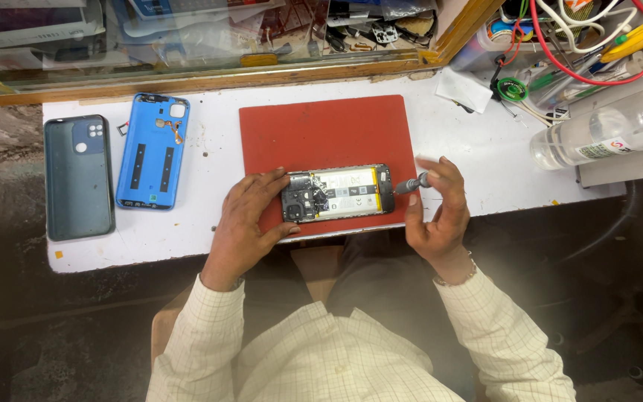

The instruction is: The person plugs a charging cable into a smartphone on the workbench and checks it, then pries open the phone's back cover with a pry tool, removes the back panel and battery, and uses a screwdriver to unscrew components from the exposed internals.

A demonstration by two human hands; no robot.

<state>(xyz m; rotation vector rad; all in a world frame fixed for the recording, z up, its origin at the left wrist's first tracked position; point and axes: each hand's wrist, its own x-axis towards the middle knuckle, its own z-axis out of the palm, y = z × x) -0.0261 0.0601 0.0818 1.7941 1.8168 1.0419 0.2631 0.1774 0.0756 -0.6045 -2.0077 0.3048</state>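
Observation:
An opened phone [340, 193] with its back off lies on a red mat [321, 134], battery and circuit board showing. My left hand [245, 219] holds the phone's left end, thumb and fingers around its camera side. My right hand [437, 212] grips a small grey screwdriver [411, 183] whose tip points at the phone's right end.
A blue phone back cover [153, 151] and a dark teal case [78, 176] lie to the left on the white table [478, 164]. A clear plastic bottle [604, 134], red and white cables [589, 45] and tools crowd the right. A glass-topped wooden counter [187, 45] runs along the back.

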